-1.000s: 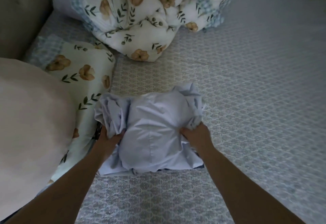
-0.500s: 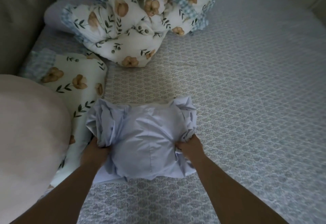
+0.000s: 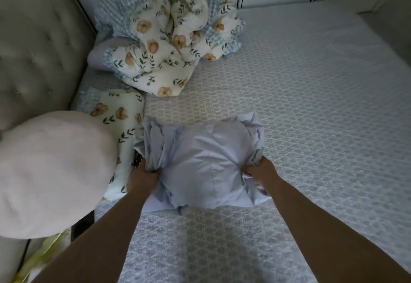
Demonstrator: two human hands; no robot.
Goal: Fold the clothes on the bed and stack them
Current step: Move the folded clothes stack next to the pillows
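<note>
No writing or labels legible on anything in view. Bed [image 3: 311, 109] carries a pale cover with a small repeating lattice pattern; light is dim. Tufted grey headboard [image 3: 37, 44] stands along the left; pale wall panels with dark vertical seams run behind the far edge. A floral duvet [image 3: 169, 44], cream with tan flowers, green sprigs and blue check trim, lies bunched in the far left corner. A matching floral pillow [image 3: 120, 115] lies flat by the headboard, partly under a round pale pink cushion [image 3: 51, 173]. Shirt [image 3: 200, 164], pale lavender-blue, is a puffy, creased bundle on the bed's near left part, its left edge touching the pillow; a centre seam runs down its top face. Left hand [image 3: 142, 177] grips the bundle's left folds, fingers curled into the cloth. Right hand [image 3: 260, 169] pinches its right folds.
</note>
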